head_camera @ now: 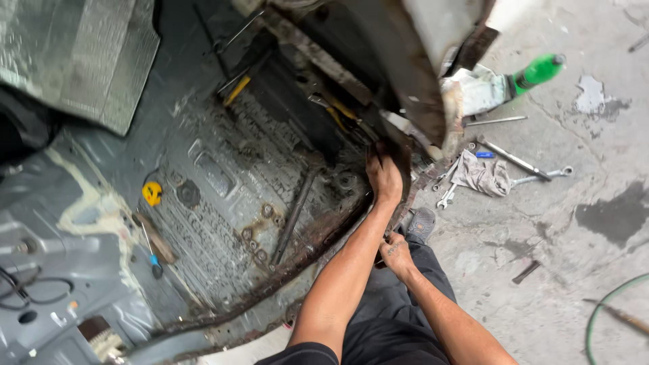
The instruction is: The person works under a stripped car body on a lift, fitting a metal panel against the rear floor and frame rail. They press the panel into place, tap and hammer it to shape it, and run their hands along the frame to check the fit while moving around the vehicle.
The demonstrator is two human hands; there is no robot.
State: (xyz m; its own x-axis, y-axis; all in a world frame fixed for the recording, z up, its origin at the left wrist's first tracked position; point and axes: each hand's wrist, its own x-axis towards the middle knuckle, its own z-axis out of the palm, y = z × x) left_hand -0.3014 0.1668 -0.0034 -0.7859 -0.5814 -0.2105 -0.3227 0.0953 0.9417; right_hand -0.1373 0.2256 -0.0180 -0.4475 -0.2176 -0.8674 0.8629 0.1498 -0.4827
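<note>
Fingers (393,245) of the right hand (396,251) are curled near the knee, seemingly around something small and dark, though what it is I cannot tell. Just beyond, the left hand (383,174) reaches up and clenches the rusty sill edge (338,226) where it meets the corroded door post (416,88), likely bracing or pulling at the flaking metal. Left of it lies the stripped car floor (216,176), with a loose bar (292,216) and a yellow tape measure (152,193) on it. Farther right, on the concrete floor (574,270), wrenches (541,176), a grey rag (483,176) and a green-handled grinder (520,78) sit within arm's reach.
</note>
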